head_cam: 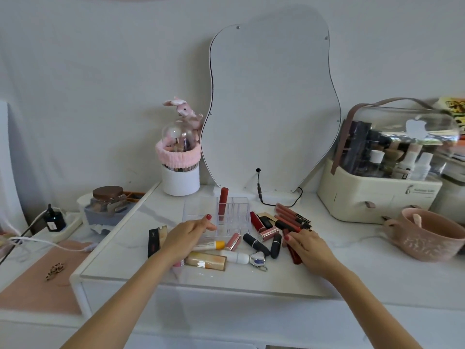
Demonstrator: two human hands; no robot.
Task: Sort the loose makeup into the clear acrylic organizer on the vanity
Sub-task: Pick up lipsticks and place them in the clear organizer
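The clear acrylic organizer [221, 217] is sitting on the white marble-topped bench [141, 248] in front of the wavy-edged mirror [271, 102], with one tall red lip gloss tube [223, 204] standing upright in a back slot. The left hand [187, 235] is resting against the organizer's front edge, fingers loosely extended, gripping nothing. The right hand [308, 244] is closing around a dark red lipstick tube [295, 254] lying among the loose lipsticks [266, 238] just right of the organizer.
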